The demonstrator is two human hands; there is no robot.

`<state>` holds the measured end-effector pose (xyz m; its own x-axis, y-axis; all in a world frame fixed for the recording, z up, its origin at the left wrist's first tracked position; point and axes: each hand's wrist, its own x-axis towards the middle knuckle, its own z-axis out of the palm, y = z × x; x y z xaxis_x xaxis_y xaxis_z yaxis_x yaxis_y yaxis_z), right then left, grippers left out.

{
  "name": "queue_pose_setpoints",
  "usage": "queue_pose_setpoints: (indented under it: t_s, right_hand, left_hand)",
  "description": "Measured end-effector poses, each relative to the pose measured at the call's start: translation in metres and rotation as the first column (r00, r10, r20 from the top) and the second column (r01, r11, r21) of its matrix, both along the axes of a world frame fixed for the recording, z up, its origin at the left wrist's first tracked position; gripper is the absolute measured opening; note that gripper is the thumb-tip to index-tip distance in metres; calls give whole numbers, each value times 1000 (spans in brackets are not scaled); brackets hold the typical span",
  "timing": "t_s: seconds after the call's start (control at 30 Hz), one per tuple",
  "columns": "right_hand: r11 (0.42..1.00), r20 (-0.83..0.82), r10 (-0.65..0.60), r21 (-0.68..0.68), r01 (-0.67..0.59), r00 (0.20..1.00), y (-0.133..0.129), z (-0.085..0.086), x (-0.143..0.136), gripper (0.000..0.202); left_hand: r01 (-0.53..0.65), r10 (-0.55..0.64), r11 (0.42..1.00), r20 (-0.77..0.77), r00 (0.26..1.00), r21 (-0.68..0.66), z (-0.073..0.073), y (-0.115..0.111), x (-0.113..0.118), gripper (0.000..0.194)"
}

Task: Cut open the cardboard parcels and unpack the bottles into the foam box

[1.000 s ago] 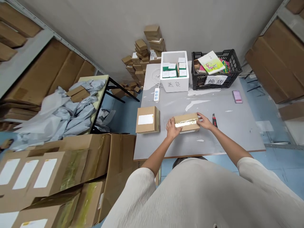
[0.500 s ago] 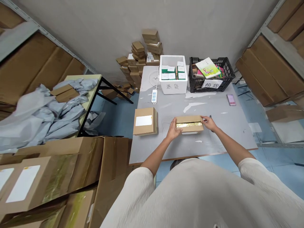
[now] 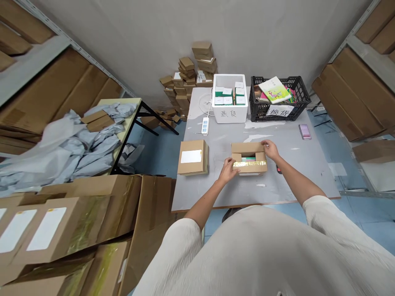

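Observation:
A small cardboard box (image 3: 251, 168) lies near the front of the grey table (image 3: 212, 189), its far flap raised and a strip of shiny gold tape along its near flap. Something green and white shows through the gap between the flaps. My left hand (image 3: 227, 170) grips the box's left end, fingers at the near flap. At the far right corner, my right hand (image 3: 270, 149) pinches the raised flap. A small red and black object (image 3: 279, 169) lies by the box's right side, under my right forearm. Left of my left hand sits a closed cardboard box (image 3: 191, 157) with a white label.
A white foam box (image 3: 230, 115) of green-and-white packets and a black crate (image 3: 274, 112) with booklets stand at the back. A power strip (image 3: 205, 126) and a pink phone-like item (image 3: 305, 131) lie on the table. Cartons (image 3: 120, 213) and grey bags (image 3: 83, 144) fill the left.
The flaps of the small box have parted wider, and its contents now show. My right hand has moved up and away with the far flap; the view has shifted slightly left.

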<state>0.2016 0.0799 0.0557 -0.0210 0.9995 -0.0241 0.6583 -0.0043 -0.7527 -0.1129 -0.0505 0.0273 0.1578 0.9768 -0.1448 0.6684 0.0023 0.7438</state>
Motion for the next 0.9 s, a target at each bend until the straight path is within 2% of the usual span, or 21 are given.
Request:
queue_pose_setpoints:
  t_s: [0.13, 0.23, 0.37, 0.4, 0.5, 0.57, 0.6, 0.7, 0.73, 0.8, 0.9]
  right_hand:
    - [981, 7, 108, -165, -106, 994, -10, -11, 11, 44]
    - [951, -41, 156, -265, -161, 987, -22, -18, 20, 45]
    - [938, -57, 173, -294, -182, 983, -31, -22, 24, 51]
    - [934, -51, 186, -301, -193, 981, -32, -22, 23, 54]
    - [914, -22, 240, -331, -234, 970, -33, -18, 21, 61]
    - [908, 16, 255, -348, -234, 967, -34, -17, 19, 65]
    - [908, 42, 256, -352, -226, 966, -34, -16, 17, 68]
    - [907, 131, 275, -364, -212, 952, -37, -16, 10, 75]
    - [905, 169, 281, -375, -202, 945, -39, -16, 6, 79]
    - [904, 263, 277, -397, -158, 924, -42, -16, -3, 87]
    - [908, 390, 258, -410, -84, 884, -46, -17, -17, 103]
  left_hand:
    - [5, -4, 1000, 22, 1000, -21, 2, -1, -2, 47]
    - [-6, 6, 999, 11, 1000, 34, 6, -4, -3, 44]
    - [-46, 38, 981, 46, 998, 190, 17, -13, -4, 15]
    - [-43, 33, 975, 51, 998, 217, 20, -16, -5, 13]
    - [57, -62, 977, 17, 998, 204, 26, -24, -10, 20]
    - [172, -168, 974, -38, 985, 147, 28, -28, -14, 11]
    - [226, -219, 967, -75, 973, 117, 29, -29, -16, 17]
    - [359, -341, 932, -221, 914, 48, 29, -27, -15, 68]
    - [399, -375, 916, -277, 885, 35, 29, -24, -11, 78]
    - [479, -437, 877, -386, 812, 15, 29, -18, -1, 84]
    - [565, -496, 825, -520, 695, -32, 33, -8, 17, 75]
